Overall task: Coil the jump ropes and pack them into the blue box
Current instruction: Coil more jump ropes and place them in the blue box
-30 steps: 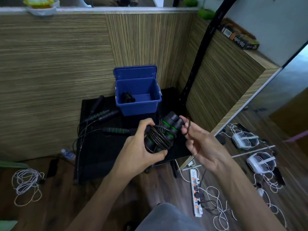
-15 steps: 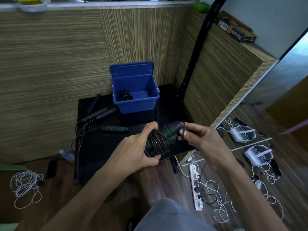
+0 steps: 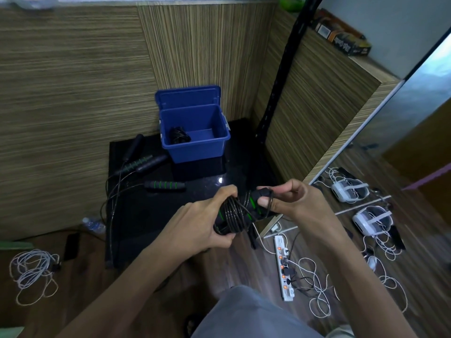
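Black box [image 3: 346, 43], lettering unreadable

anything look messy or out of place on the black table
Yes: uncoiled jump ropes sprawl left of the blue box, cords trailing off the black table edge. One coiled rope is already inside.

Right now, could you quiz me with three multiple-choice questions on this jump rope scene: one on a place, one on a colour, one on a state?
1. Where is the blue box? A on the black table; B on the floor; C on the ledge.
2. What colour are the rings on the loose handle? A red; B green; C white.
3. What is the box's lid doing? A shut; B standing open; C missing.

A: the box stands on the table. B: green bands show. B: the lid stands up behind it.
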